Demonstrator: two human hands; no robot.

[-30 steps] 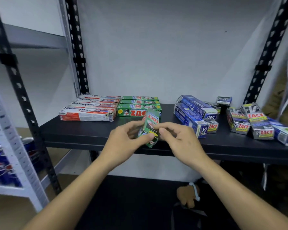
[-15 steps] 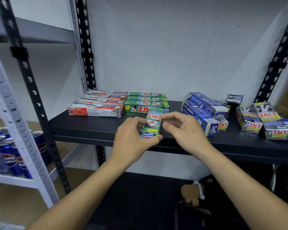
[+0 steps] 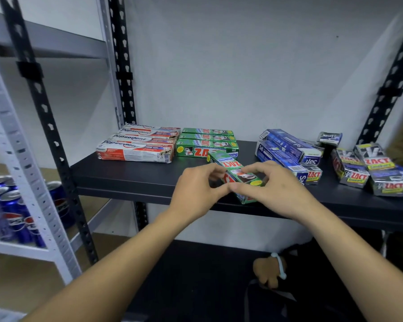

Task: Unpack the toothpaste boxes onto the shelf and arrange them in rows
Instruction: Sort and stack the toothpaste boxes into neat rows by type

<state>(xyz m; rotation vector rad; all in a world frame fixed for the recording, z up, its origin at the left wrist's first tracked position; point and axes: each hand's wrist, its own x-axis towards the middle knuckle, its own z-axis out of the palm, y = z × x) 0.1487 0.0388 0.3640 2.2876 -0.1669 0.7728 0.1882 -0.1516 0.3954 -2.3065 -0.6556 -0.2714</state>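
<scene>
Since half a second ago, the green ZACT box is swung from pointing straight back to lying slantwise, far end turned left. It is pinched by the left grip and the right grip, fingers curled round its near half, at the front of the shelf. Just behind lies the green row, beside the Pepsodent row; blue boxes are heaped to the right. Placement is judged in hand: next, the box needs turning parallel to the green row and setting against its front.
</scene>
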